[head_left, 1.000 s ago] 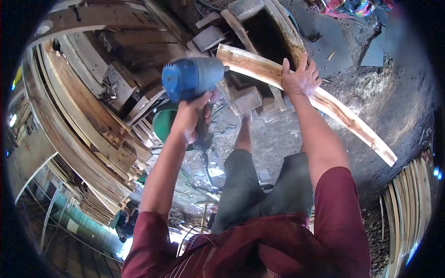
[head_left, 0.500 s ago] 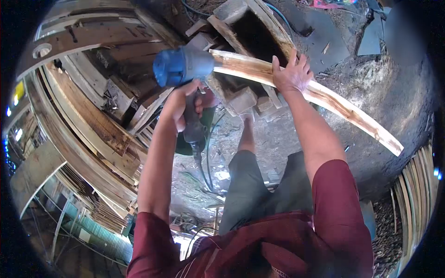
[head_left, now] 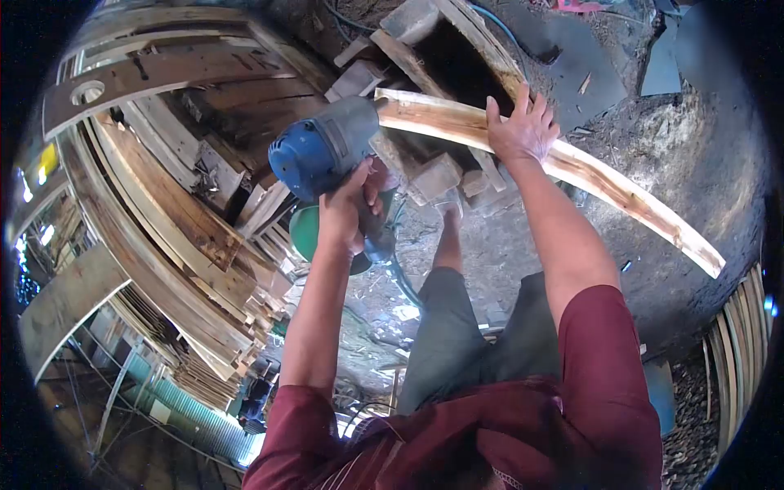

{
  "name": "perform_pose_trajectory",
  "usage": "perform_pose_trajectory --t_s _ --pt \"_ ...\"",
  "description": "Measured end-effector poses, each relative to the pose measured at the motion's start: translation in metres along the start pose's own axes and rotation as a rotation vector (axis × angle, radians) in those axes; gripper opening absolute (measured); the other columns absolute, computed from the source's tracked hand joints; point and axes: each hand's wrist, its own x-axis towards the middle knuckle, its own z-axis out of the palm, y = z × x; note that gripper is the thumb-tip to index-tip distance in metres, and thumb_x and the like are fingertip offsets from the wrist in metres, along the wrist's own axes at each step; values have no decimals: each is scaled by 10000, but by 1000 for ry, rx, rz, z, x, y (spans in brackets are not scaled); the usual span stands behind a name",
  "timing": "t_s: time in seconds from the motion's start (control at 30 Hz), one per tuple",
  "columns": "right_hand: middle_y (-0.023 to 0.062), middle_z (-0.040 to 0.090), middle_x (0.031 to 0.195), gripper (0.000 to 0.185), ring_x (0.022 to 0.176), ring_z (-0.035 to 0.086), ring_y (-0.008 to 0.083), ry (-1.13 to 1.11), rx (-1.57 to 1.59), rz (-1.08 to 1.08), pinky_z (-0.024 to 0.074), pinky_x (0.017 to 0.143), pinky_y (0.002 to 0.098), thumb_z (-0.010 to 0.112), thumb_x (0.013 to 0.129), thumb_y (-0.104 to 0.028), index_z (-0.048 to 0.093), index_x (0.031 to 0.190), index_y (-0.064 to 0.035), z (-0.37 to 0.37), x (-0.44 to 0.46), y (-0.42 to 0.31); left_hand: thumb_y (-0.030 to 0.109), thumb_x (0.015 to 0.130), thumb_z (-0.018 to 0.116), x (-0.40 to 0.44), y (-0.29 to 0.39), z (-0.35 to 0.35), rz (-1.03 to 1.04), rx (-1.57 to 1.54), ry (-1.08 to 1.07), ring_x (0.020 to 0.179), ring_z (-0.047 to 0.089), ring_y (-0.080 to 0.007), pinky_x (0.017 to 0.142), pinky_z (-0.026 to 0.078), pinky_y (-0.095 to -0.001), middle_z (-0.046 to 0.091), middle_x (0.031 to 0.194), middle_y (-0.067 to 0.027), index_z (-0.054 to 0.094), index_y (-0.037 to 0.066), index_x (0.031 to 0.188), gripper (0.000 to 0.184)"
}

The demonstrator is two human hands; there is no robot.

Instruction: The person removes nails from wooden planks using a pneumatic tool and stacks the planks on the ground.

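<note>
My left hand is wrapped round the handle of a blue power tool. The tool's grey front end is at the left end of a long curved wooden board; whether they touch I cannot tell. My right hand lies on top of the board with its fingers spread. Under the board's left part are wooden blocks and a rough wooden frame with a dark hollow.
Long curved planks are stacked at the left. A green round container is behind the tool. More thin boards stand at the lower right. Flat grey sheets lie at the upper right, and a cable runs down from the tool.
The tool in my left hand swung left and upward, then came back down and right, its body now tilted. The board's right end has shifted slightly right and my right hand stays on it.
</note>
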Motion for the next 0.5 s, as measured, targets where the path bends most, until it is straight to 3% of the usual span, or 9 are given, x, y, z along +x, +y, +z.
perform_pose_trajectory --t_s 0.3,0.5 --pt "186 406 1370 724 1252 407 358 -23 -3 5 293 1008 512 454 856 -614 357 1408 -156 1 -1 2 313 887 616 11 6 1 -97 84 -4 494 441 -163 490 364 -302 430 590 -24 572 51 1112 349" --pt "181 408 1363 722 1255 398 354 -19 7 -2 292 1006 512 447 857 -616 362 1405 -154 2 0 -1 310 888 614 -1 3 -4 51 55 2 494 443 -160 491 359 -301 432 590 -19 597 75 1072 300"
